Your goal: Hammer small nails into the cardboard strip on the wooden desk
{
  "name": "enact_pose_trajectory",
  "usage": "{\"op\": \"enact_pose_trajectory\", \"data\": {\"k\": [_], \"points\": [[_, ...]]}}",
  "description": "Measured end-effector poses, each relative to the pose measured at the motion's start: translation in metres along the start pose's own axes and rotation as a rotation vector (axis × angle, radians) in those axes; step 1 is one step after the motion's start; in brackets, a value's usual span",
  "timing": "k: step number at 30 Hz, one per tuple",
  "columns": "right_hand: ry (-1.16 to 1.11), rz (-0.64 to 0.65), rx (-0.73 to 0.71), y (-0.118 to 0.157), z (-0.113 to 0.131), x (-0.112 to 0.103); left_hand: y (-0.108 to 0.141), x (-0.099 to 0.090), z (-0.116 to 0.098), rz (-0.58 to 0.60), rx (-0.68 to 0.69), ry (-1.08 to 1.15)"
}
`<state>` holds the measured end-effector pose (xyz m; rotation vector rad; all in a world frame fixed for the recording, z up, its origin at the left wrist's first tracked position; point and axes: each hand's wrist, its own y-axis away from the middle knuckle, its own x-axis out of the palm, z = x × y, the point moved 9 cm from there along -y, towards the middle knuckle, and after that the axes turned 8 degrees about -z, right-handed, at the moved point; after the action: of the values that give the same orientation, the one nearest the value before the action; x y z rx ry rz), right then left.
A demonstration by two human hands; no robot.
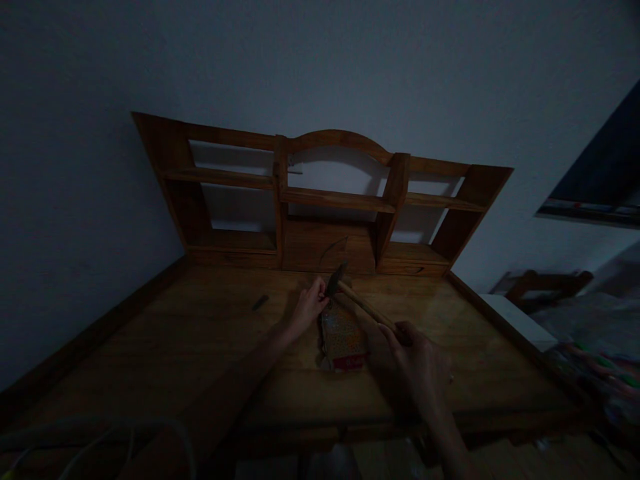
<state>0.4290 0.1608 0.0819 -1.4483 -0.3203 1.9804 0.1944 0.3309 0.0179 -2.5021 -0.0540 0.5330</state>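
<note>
In the dim head view, my right hand (417, 353) is wrapped round the wooden handle of a hammer (367, 305). The handle slants up to the left, and the dark metal head sits close by the fingers of my left hand (313, 303). That hand is closed in a pinch; what is between its fingertips is too dark and small to name. Below the hammer head lies a worn, flat piece (345, 333), speckled tan and orange with a red strip at its near edge. A thin, curved wire-like strand (333, 247) rises behind the hammer head.
The wooden desk (215, 333) has raised side edges and a shelf unit (330, 200) along its back. A small dark flat object (261, 303) lies left of my left hand. Pale cables (165, 421) loop at the lower left. A wooden chair back (547, 283) stands at right.
</note>
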Motion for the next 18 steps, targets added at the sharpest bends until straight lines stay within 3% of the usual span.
{"op": "enact_pose_trajectory", "data": {"k": [3,6,11,14,18], "points": [[-0.051,-0.039,0.039,-0.001,-0.005,-0.006,0.0,-0.001,0.001,-0.002,-0.009,0.038],[-0.189,-0.045,0.175,-0.001,-0.022,-0.012,0.001,0.0,0.001,0.006,-0.022,0.087],[-0.648,0.103,0.415,0.015,-0.05,-0.017,0.0,-0.009,-0.007,-0.008,0.006,0.074],[-0.887,0.163,0.577,0.039,-0.071,-0.023,-0.007,-0.033,-0.006,-0.053,0.047,-0.036],[-1.003,0.075,0.675,0.066,-0.105,-0.042,-0.022,-0.091,0.022,-0.051,-0.029,-0.298]]}}
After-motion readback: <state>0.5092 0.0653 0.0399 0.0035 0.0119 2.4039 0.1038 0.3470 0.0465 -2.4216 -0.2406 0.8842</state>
